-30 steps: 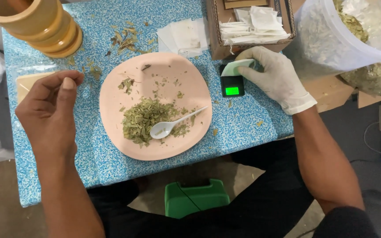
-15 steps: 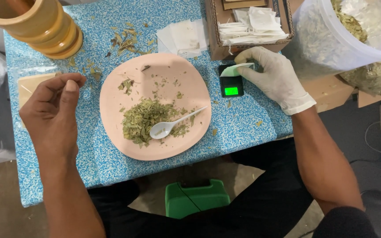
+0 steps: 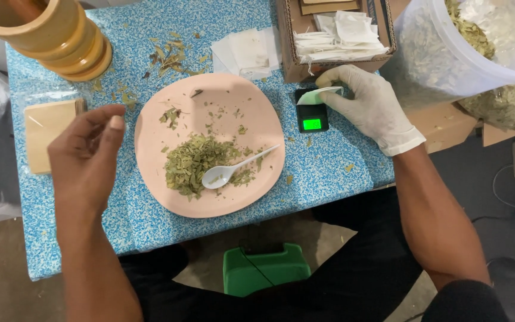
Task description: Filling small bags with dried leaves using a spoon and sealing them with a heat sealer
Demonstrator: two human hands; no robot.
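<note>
Gloved right hand (image 3: 372, 106) pinches a small pale-green sachet (image 3: 318, 95) on the black pocket scale (image 3: 312, 111), at three o'clock of the pink plate (image 3: 210, 145); a nudge could spill it. Bare left hand (image 3: 87, 158) hovers loosely curled, holding nothing.

Small pale-green sachet (image 3: 319, 95) lying on black scale (image 3: 312, 111) (display lit green).

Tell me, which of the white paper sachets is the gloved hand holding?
The one on the small black scale, pinched by the right hand; the others sit in the cardboard box or lie on the table.
</note>
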